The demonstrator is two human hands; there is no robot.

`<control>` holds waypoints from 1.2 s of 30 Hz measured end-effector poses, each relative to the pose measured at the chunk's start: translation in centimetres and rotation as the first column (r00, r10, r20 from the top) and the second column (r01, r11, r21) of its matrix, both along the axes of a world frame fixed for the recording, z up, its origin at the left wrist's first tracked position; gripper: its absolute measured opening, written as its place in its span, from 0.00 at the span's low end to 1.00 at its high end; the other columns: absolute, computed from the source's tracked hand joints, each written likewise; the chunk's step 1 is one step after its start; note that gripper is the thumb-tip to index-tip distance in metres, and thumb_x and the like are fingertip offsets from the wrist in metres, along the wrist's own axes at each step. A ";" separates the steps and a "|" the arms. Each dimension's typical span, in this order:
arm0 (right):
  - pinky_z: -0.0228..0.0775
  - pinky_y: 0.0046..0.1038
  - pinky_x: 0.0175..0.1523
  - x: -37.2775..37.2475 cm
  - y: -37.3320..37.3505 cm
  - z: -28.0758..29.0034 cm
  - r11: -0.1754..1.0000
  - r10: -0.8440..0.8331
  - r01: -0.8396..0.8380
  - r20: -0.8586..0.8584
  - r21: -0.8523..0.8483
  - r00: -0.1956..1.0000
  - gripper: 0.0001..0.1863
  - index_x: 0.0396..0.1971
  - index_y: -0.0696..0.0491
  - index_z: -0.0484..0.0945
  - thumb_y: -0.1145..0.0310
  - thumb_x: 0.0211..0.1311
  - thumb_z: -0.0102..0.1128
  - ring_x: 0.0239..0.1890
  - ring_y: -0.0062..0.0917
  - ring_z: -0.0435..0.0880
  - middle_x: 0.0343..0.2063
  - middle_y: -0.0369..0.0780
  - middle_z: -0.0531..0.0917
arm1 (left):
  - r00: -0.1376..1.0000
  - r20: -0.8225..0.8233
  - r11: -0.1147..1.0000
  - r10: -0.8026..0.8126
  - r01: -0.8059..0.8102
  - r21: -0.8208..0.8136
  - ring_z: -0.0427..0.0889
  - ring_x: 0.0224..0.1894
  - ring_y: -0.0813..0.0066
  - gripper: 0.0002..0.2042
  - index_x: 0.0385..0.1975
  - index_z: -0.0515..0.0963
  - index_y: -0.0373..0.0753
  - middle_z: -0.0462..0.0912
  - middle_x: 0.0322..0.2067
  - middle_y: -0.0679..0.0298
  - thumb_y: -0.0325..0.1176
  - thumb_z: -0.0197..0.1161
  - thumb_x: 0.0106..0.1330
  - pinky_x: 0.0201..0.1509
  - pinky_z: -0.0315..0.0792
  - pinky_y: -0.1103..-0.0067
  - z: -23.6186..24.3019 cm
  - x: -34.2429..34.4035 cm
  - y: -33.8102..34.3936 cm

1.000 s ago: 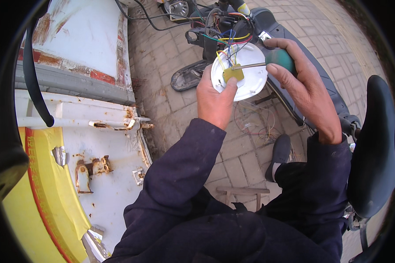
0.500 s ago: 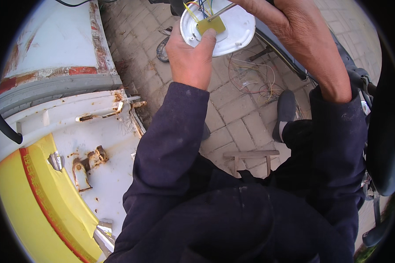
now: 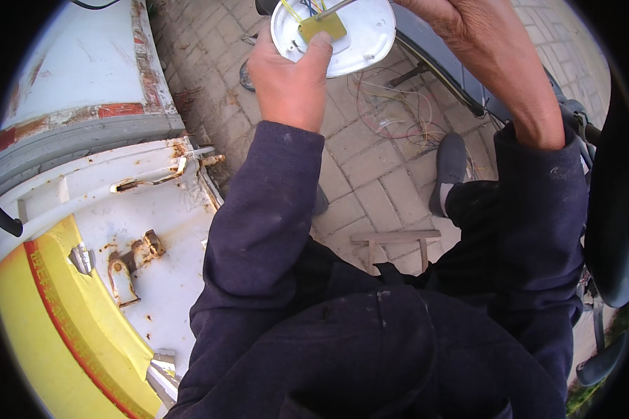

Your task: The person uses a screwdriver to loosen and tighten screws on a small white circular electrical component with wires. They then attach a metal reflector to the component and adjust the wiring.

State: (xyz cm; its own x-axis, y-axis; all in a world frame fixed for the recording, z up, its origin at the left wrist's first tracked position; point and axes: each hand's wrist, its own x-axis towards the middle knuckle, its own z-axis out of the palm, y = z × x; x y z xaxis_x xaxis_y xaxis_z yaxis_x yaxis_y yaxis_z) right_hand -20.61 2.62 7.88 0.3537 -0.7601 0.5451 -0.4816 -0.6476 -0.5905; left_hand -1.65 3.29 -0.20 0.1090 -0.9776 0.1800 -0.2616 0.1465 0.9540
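Observation:
At the top edge of the head view, my left hand (image 3: 288,85) grips a white round plastic housing (image 3: 372,40). Its thumb presses on a small yellow-green circuit board (image 3: 333,26) inside that housing. Yellow and blue wires (image 3: 309,10) run up from the board and out of the picture. My right hand (image 3: 461,24) reaches over from the right, its fingers mostly cut off by the frame. From it a screwdriver's thin metal shaft (image 3: 337,8) slants down, its tip at the board; the handle is out of view.
On the left lie rusty white metal panels (image 3: 175,241) with a yellow sheet (image 3: 31,314). Loose thin wires (image 3: 405,105) are tangled on the paving. A small wooden stool (image 3: 396,237) stands between my legs; a dark vehicle part (image 3: 454,66) is at the right.
The housing, the board and both hands have shifted slightly up and left in the picture, and the whole background has drifted left a little too. The grip looks the same.

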 end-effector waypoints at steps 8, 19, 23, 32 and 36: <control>0.71 0.36 0.39 -0.7 0.8 1.0 0.940 -0.155 0.156 -0.025 0.303 0.988 0.22 0.50 0.59 0.70 0.55 0.71 0.57 0.33 0.41 0.81 0.30 0.51 0.78 | 0.965 -0.259 0.999 -0.027 0.038 0.038 0.81 0.51 0.73 0.27 0.62 0.69 0.27 0.81 0.52 0.55 0.20 0.65 0.61 0.57 0.76 0.77 0.0 -0.1 0.0; 0.76 0.37 0.44 -1.7 -0.5 -2.1 0.945 -0.318 0.216 -0.543 -0.244 0.777 0.29 0.61 0.49 0.72 0.45 0.69 0.55 0.38 0.38 0.84 0.47 0.46 0.80 | 0.952 -0.300 0.997 -0.065 0.054 -0.046 0.81 0.51 0.73 0.24 0.60 0.70 0.27 0.81 0.51 0.55 0.21 0.63 0.63 0.55 0.76 0.77 -0.3 -0.6 0.3; 0.74 0.34 0.44 -1.6 -0.1 -2.8 0.945 -0.297 0.324 -0.305 0.039 0.905 0.27 0.58 0.50 0.72 0.48 0.69 0.59 0.38 0.36 0.84 0.48 0.46 0.80 | 0.966 -0.258 1.000 -0.014 0.009 -0.019 0.82 0.49 0.74 0.22 0.58 0.72 0.27 0.82 0.50 0.56 0.21 0.64 0.63 0.54 0.77 0.77 0.1 -0.4 0.2; 0.72 0.32 0.32 -0.5 0.0 -2.1 0.975 -0.210 0.211 -0.022 0.075 0.977 0.22 0.47 0.54 0.77 0.52 0.64 0.65 0.24 0.35 0.81 0.25 0.43 0.81 | 0.988 -0.157 0.999 0.013 -0.019 -0.034 0.83 0.46 0.72 0.21 0.55 0.72 0.27 0.84 0.46 0.54 0.22 0.61 0.61 0.52 0.76 0.76 0.0 -0.7 0.6; 0.71 0.30 0.39 -0.5 0.6 -1.6 0.949 -0.275 0.308 -0.301 0.070 0.913 0.25 0.49 0.52 0.75 0.46 0.66 0.62 0.32 0.30 0.80 0.27 0.44 0.79 | 0.996 -0.086 0.995 0.024 -0.032 -0.093 0.84 0.46 0.71 0.20 0.54 0.72 0.26 0.84 0.46 0.53 0.21 0.60 0.61 0.51 0.77 0.76 -0.2 -0.7 0.3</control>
State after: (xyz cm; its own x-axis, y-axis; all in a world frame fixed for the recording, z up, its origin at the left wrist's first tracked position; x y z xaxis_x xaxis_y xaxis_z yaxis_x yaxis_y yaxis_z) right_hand -21.07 3.19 6.32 0.2340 -0.9037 0.3586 -0.7970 -0.3896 -0.4616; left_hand -2.36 3.58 -0.38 0.1553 -0.9530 0.2603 -0.1860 0.2306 0.9551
